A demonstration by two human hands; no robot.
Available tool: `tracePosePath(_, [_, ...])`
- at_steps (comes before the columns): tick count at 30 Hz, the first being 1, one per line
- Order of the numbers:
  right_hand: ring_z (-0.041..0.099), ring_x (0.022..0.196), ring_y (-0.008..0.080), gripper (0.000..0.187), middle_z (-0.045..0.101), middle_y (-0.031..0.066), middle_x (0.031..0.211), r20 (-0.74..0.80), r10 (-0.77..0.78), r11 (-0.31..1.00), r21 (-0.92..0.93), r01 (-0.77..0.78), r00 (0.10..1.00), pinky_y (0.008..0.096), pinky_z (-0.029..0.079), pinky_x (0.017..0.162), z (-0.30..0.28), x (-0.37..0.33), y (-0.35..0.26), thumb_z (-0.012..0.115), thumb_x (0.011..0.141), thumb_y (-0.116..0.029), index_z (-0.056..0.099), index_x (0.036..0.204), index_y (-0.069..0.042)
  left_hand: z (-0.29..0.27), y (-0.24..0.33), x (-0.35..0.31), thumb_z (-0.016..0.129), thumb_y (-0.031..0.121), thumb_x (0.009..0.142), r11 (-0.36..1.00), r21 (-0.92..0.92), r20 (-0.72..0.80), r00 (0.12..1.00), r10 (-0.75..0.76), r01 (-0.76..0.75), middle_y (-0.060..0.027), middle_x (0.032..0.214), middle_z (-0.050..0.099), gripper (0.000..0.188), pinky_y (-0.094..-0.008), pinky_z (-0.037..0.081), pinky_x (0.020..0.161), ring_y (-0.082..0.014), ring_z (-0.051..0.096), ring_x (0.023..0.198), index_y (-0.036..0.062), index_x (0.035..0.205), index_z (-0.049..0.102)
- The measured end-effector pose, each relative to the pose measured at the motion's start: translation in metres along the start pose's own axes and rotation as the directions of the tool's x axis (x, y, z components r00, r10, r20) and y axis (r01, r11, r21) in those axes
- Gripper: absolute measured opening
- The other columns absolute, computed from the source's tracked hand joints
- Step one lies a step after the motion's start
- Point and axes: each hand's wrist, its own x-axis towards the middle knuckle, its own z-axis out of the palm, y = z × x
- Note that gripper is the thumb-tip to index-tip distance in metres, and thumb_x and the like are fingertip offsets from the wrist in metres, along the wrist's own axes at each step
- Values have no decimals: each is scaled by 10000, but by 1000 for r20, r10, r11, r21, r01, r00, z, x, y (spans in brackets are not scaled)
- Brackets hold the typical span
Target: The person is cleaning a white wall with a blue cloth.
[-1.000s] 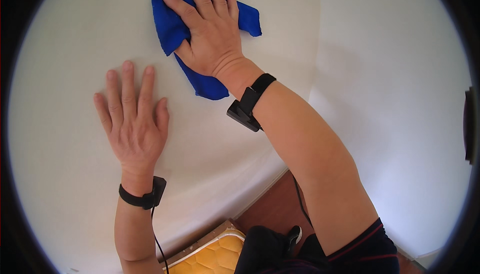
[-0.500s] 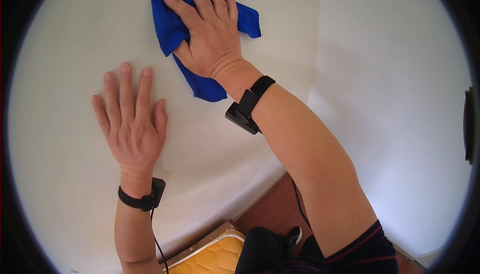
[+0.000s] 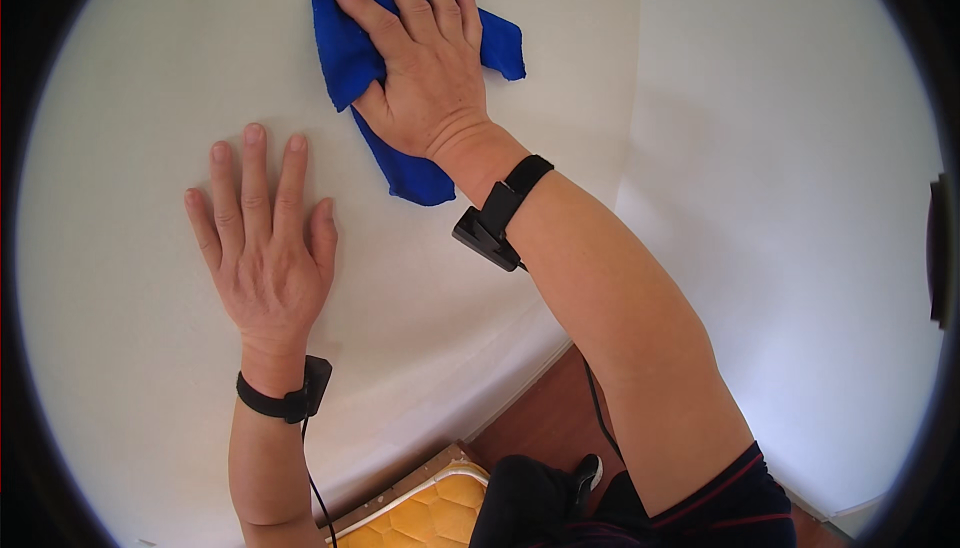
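Observation:
A blue cloth [image 3: 345,53] lies bunched against the white wall [image 3: 180,68] at the top of the view. My right hand [image 3: 430,83] holds it there, the fingers spread over it and the thumb tip tucked behind a fold. One corner of the cloth sticks out to the right of my fingers, and another hangs below the palm. Lower and to the left, my left hand [image 3: 268,268] rests flat on the bare wall, open, with nothing in it. Each wrist wears a black strap with a small black box.
On the right, the wall meets another white wall [image 3: 770,178] at a corner. Below are a yellow quilted mattress [image 3: 420,513] with a wooden edge and a reddish-brown floor [image 3: 530,413]. A thin black cable [image 3: 318,493] runs down from my left wrist.
My right hand and the blue cloth have slid slightly to the right along the wall. The left hand has barely moved.

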Motion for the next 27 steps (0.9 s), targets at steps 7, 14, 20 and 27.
tracePosePath(7, [374, 1589, 479, 690, 479, 133, 1709, -10, 6, 1000, 15, -6, 1000, 670, 193, 1326, 0, 0, 0, 782, 873, -387, 616, 1541, -348, -2, 1, 1, 577, 400, 1120, 1000, -8, -5, 1000, -3, 3, -48, 1738, 516, 525, -556, 186, 1376, -321, 420, 1637, 259, 1624, 615])
tracePosePath(14, [378, 1583, 488, 675, 475, 141, 1713, -7, 7, 1000, -5, -7, 1000, 677, 191, 1326, 0, 0, 3, 760, 886, -393, 615, 1544, -346, 0, 1, 2, 586, 399, 1114, 1000, -10, 0, 1000, -5, 5, -44, 1743, 508, 536, -548, 187, 1379, -314, 410, 1642, 265, 1633, 605])
tracePosePath(20, [396, 1562, 508, 675, 489, 152, 1704, -40, 10, 1000, 18, -9, 999, 679, 196, 1322, 2, 1, 3, 747, 886, -369, 616, 1548, -334, -2, 1, 4, 598, 398, 1108, 1000, -2, 2, 1000, -6, 6, -39, 1744, 508, 541, -550, 194, 1378, -314, 411, 1642, 269, 1633, 604])
tracePosePath(27, [404, 1551, 517, 677, 501, 155, 1696, -45, 22, 1000, 6, -22, 999, 685, 210, 1314, -2, 0, -1, 740, 878, -343, 618, 1543, -331, -11, 0, 5, 623, 371, 1091, 1000, -13, -5, 1000, -7, 7, -40, 1739, 513, 542, -554, 226, 1367, -318, 422, 1635, 263, 1622, 615])
